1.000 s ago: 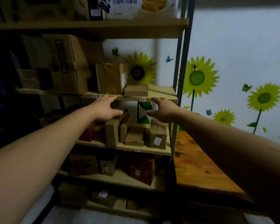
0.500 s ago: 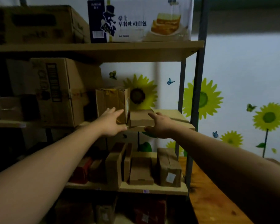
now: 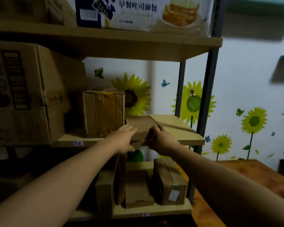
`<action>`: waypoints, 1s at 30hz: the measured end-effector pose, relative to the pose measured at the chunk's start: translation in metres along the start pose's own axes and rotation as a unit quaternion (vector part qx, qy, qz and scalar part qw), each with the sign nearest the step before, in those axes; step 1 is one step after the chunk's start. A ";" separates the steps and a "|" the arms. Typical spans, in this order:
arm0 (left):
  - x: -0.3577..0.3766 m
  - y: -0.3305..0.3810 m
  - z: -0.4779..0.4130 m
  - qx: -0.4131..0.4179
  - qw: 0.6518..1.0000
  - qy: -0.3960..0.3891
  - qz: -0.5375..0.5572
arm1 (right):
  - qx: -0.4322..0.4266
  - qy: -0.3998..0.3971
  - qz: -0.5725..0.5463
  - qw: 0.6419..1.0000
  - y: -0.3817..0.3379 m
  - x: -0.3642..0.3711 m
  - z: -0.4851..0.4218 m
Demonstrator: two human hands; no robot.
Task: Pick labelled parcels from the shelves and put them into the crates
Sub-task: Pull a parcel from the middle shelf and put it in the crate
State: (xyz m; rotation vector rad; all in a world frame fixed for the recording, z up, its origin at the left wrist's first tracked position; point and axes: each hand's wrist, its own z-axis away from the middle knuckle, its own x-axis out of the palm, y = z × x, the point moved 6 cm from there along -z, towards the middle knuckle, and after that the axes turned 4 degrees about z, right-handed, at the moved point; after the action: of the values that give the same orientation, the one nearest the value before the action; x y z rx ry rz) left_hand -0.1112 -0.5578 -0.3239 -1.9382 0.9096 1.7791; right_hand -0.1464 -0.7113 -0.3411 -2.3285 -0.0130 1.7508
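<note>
A: Cardboard parcel, flat and brown, where did it lie?
B: On the pale wooden middle shelf, near its front edge, just right of the upright taped cardboard box.
A: And the hands?
B: The left hand pressed straight fingers against its left side; the right hand gripped its near right corner, fingers curled.
</note>
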 end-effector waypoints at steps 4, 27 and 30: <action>0.010 0.003 0.002 0.012 0.994 0.106 -0.003 | -0.091 0.098 0.063 0.989 0.000 -0.010 0.010; -0.099 0.028 -0.006 0.010 0.778 0.369 0.508 | -0.021 0.242 -0.403 0.882 0.012 -0.098 -0.002; -0.085 0.017 -0.017 -0.053 0.802 0.315 0.504 | -0.021 0.244 -0.396 0.885 0.013 -0.098 -0.004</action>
State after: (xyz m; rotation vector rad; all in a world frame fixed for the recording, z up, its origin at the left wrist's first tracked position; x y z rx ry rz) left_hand -0.1099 -0.5626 -0.2360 -2.3647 2.4890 1.5710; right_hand -0.1721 -0.7383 -0.2499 -2.2308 -0.7961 0.7600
